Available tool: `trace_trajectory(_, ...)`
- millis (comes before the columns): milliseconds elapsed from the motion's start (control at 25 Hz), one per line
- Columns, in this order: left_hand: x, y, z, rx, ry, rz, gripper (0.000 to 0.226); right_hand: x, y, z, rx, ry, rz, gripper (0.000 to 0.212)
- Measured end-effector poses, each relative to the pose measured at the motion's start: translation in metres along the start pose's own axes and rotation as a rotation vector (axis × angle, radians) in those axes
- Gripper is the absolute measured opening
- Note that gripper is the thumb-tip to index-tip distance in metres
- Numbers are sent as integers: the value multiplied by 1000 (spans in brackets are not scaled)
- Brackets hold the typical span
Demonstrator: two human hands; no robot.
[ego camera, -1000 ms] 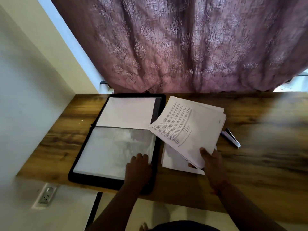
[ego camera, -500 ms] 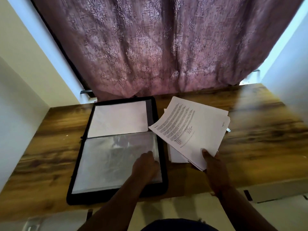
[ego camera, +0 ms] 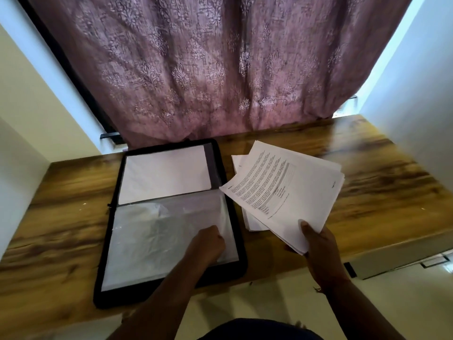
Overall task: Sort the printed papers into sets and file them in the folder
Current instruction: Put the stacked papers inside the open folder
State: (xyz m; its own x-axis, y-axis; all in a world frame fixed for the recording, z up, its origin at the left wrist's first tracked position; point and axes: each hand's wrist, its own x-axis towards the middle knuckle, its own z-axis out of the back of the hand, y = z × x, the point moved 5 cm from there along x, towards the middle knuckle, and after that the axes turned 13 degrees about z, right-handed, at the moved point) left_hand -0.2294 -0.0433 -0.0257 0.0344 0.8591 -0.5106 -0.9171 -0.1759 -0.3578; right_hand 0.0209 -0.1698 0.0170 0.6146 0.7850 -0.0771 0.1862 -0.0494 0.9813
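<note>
Hands first: left hand [ego camera: 208,244] sits low on the near half of the open folder [ego camera: 171,217], fingers curled at the right edge of the clear plastic sleeve [ego camera: 169,239]; whether it pinches the sleeve's edge or only presses on it cannot be told. Right hand [ego camera: 316,244] grips the near corner of a fanned set of printed papers [ego camera: 282,190], thumb on top, sheets held up off the counter [ego camera: 380,187].

Key relation: the held set lies just right of the folder, its long axis slanting away and to the left, its far-left corner reaching over the folder's right border. The sleeve's edge under the left hand faces the papers, so the likely move is a short slide leftward.

Farther off, a second pile of papers [ego camera: 239,160] rests on the counter beneath the held set. The folder's far half holds a white sheet [ego camera: 164,175]. Beyond that, a mauve curtain [ego camera: 208,69].
</note>
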Motion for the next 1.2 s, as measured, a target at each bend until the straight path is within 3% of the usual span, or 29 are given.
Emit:
trace_trajectory(280, -16, 6, -1, -163, -123, 90, 14, 34, -7, 4, -54, 142, -47, 37)
trace_trajectory(520, -30, 11, -13, -456, -348, 355, 37, 56, -1, 31, -145, 337, -17, 33)
trace_trajectory(720, -45, 1, -31, -576, -463, 510, 9, 55, 11, 50, -236, 492, 63, 49)
trace_trajectory(800, -50, -7, -36, -594, -478, 524, 2, 56, 12, 54, -265, 522, 65, 42)
trace_trajectory(1200, -59, -20, -43, -655, -539, 539, 10, 56, 23, 56, -339, 619, 45, 24)
